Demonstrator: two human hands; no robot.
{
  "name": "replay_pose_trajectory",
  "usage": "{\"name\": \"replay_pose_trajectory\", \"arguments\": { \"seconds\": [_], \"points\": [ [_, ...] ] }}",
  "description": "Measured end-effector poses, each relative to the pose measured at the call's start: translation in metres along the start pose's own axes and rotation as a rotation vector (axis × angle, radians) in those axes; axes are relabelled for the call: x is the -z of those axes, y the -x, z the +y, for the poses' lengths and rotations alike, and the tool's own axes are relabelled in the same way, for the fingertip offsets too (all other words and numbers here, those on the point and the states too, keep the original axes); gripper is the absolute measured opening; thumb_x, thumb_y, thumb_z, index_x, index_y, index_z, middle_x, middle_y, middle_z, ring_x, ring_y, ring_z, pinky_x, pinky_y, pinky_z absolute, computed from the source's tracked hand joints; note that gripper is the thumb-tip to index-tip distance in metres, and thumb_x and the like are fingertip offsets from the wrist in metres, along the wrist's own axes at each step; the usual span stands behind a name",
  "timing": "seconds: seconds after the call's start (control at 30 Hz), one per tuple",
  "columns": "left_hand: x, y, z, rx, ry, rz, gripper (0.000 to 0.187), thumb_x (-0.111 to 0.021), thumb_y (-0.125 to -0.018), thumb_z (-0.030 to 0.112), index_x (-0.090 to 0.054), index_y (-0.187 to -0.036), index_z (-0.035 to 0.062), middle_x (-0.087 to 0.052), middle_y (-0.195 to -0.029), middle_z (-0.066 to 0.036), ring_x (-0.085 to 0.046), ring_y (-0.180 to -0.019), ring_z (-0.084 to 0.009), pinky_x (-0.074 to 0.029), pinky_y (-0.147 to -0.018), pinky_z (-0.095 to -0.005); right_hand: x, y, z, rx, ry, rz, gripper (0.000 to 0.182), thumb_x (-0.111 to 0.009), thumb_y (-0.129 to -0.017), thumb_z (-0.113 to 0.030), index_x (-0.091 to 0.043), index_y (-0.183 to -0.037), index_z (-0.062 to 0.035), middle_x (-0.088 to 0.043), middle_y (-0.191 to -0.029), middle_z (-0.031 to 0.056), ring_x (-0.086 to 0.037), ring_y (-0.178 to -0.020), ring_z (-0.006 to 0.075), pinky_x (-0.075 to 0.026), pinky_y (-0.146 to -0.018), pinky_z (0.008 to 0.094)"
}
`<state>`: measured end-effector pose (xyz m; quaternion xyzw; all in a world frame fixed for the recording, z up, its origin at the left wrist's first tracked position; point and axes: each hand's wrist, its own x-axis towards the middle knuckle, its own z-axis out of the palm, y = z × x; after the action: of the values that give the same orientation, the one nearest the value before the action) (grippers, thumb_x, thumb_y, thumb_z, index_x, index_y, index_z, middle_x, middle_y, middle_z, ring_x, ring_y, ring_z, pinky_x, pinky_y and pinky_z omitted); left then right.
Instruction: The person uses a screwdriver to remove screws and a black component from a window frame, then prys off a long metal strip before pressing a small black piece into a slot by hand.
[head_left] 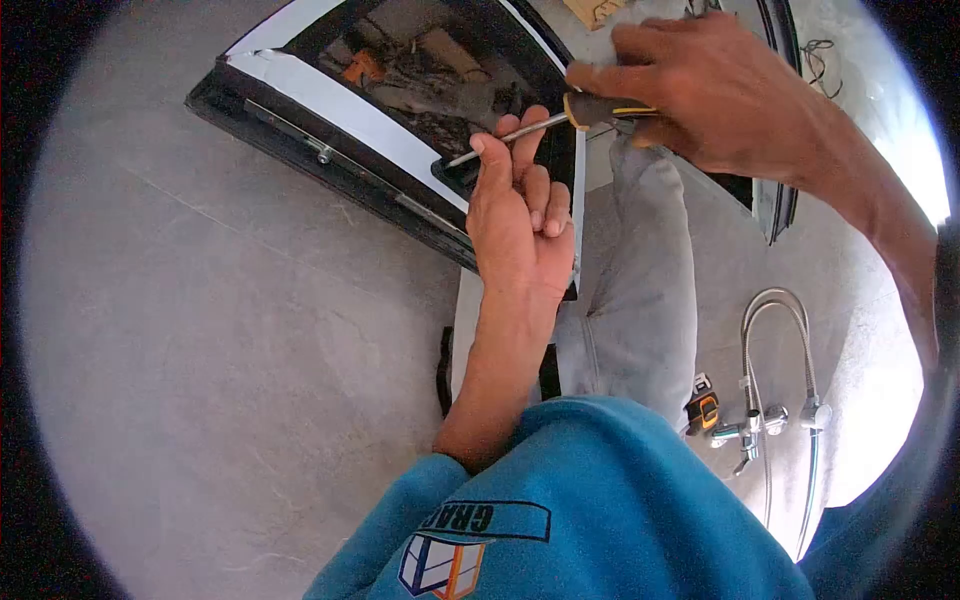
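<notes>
A screwdriver [532, 128] with a black and yellow handle slants across the glass of a framed panel [360, 130]. My right hand [700, 95] is wrapped round its handle, slightly blurred. The fingers of my left hand [520, 210] hold the metal shaft near the tip. That tip meets a small black piece [455, 172] at the panel's white inner border. The panel has a black outer edge with a metal strip [320, 152] along its side, and it lies tilted near my leg.
A second dark-framed piece [775, 200] stands at the upper right. A chrome mixer tap [750, 428] with a flexible hose [745, 330] is at the lower right, beside a black and orange tape measure [703, 410]. My grey-trousered leg [645, 290] extends between the two frames.
</notes>
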<state>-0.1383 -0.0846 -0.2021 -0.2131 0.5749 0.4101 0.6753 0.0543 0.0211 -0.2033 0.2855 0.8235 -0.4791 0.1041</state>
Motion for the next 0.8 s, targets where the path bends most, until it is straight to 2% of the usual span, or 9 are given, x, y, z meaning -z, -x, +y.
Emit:
{"name": "replay_pose_trajectory", "arguments": {
  "seconds": [0.03, 0.1, 0.23, 0.33, 0.4, 0.53, 0.6, 0.73, 0.8],
  "points": [
    [-0.001, 0.001, 0.000, -0.008, 0.018, 0.015, 0.031, -0.042, -0.096, 0.035, -0.050, -0.106, 0.0074, -0.059, -0.116, -0.009, -0.031, -0.040, -0.0051, -0.030, -0.034, -0.0191, -0.005, 0.004, 0.001, 0.006, 0.002, -0.010, 0.029, -0.058, -0.085, -0.019, -0.057, -0.110, -0.0040, -0.058, -0.074, 0.0102, -0.060, -0.068, 0.0297, -0.047, -0.058, 0.0383],
    [-0.004, 0.002, 0.002, -0.005, 0.032, 0.035, 0.031, -0.042, -0.096, 0.035, -0.051, -0.106, 0.0075, -0.059, -0.116, -0.008, -0.031, -0.040, -0.0050, -0.030, -0.035, -0.0190, -0.020, 0.009, 0.001, 0.184, 0.376, 0.512, 0.024, -0.068, -0.073, -0.011, -0.065, -0.094, -0.0006, -0.059, -0.070, 0.0134, -0.060, -0.079, 0.0240, -0.049, -0.065, 0.0370],
    [0.006, 0.000, 0.002, 0.041, -0.029, -0.021, 0.032, -0.041, -0.096, 0.035, -0.052, -0.108, 0.0078, -0.059, -0.117, -0.009, -0.031, -0.040, -0.0047, -0.030, -0.035, -0.0184, -0.040, 0.015, 0.003, 0.152, 0.245, 0.488, 0.024, -0.071, -0.071, -0.009, -0.064, -0.092, 0.0001, -0.057, -0.069, 0.0102, -0.059, -0.071, 0.0169, -0.048, -0.059, 0.0313],
    [0.003, 0.002, 0.000, 0.065, -0.047, -0.035, 0.031, -0.041, -0.097, 0.035, -0.053, -0.109, 0.0088, -0.059, -0.118, -0.008, -0.031, -0.040, -0.0050, -0.029, -0.035, -0.0185, -0.034, 0.009, 0.010, -0.150, -0.486, 0.176, 0.031, -0.072, -0.073, -0.014, -0.062, -0.098, 0.0010, -0.061, -0.078, 0.0096, -0.059, -0.068, 0.0153, -0.047, -0.058, 0.0266],
    [0.004, 0.004, -0.002, 0.088, -0.057, -0.044, 0.031, -0.041, -0.096, 0.035, -0.053, -0.109, 0.0093, -0.059, -0.117, -0.008, -0.031, -0.040, -0.0052, -0.029, -0.035, -0.0186, -0.012, -0.006, 0.025, -0.705, -0.999, -0.439, 0.036, -0.071, -0.076, -0.015, -0.061, -0.107, 0.0013, -0.065, -0.085, 0.0097, -0.062, -0.070, 0.0176, -0.049, -0.059, 0.0266],
    [0.001, 0.003, -0.001, 0.047, -0.055, -0.003, 0.030, -0.041, -0.096, 0.035, -0.053, -0.108, 0.0096, -0.062, -0.113, -0.006, -0.030, -0.040, -0.0055, -0.029, -0.035, -0.0189, -0.013, 0.003, -0.014, -0.353, -0.749, 0.118, 0.037, -0.069, -0.079, -0.018, -0.061, -0.110, 0.0002, -0.065, -0.078, 0.0080, -0.061, -0.065, 0.0147, -0.047, -0.054, 0.0250],
    [-0.003, 0.001, -0.001, 0.047, -0.015, 0.021, 0.030, -0.041, -0.096, 0.035, -0.053, -0.108, 0.0095, -0.063, -0.111, -0.006, -0.030, -0.040, -0.0055, -0.029, -0.035, -0.0189, 0.019, 0.006, -0.040, -0.353, -0.270, 0.409, 0.033, -0.066, -0.079, -0.013, -0.057, -0.110, -0.0053, -0.058, -0.082, 0.0082, -0.058, -0.072, 0.0304, -0.046, -0.065, 0.0412],
    [-0.002, -0.002, -0.002, -0.025, -0.015, -0.003, 0.032, -0.045, -0.094, 0.038, -0.052, -0.108, 0.0093, -0.062, -0.109, -0.008, -0.029, -0.041, -0.0053, -0.028, -0.036, -0.0191, 0.006, 0.011, -0.030, -0.390, -0.168, 0.535, 0.033, -0.070, -0.074, -0.008, -0.059, -0.105, -0.0055, -0.056, -0.077, 0.0064, -0.056, -0.072, 0.0273, -0.044, -0.068, 0.0413],
    [-0.003, -0.003, -0.001, -0.006, -0.030, 0.002, 0.029, -0.043, -0.095, 0.036, -0.053, -0.105, 0.0106, -0.064, -0.107, -0.006, -0.030, -0.040, -0.0056, -0.029, -0.034, -0.0189, 0.008, 0.026, -0.008, -0.285, -0.503, 0.250, 0.028, -0.069, -0.074, -0.013, -0.061, -0.101, -0.0071, -0.056, -0.077, 0.0083, -0.057, -0.071, 0.0274, -0.044, -0.067, 0.0426]
  ]
}}
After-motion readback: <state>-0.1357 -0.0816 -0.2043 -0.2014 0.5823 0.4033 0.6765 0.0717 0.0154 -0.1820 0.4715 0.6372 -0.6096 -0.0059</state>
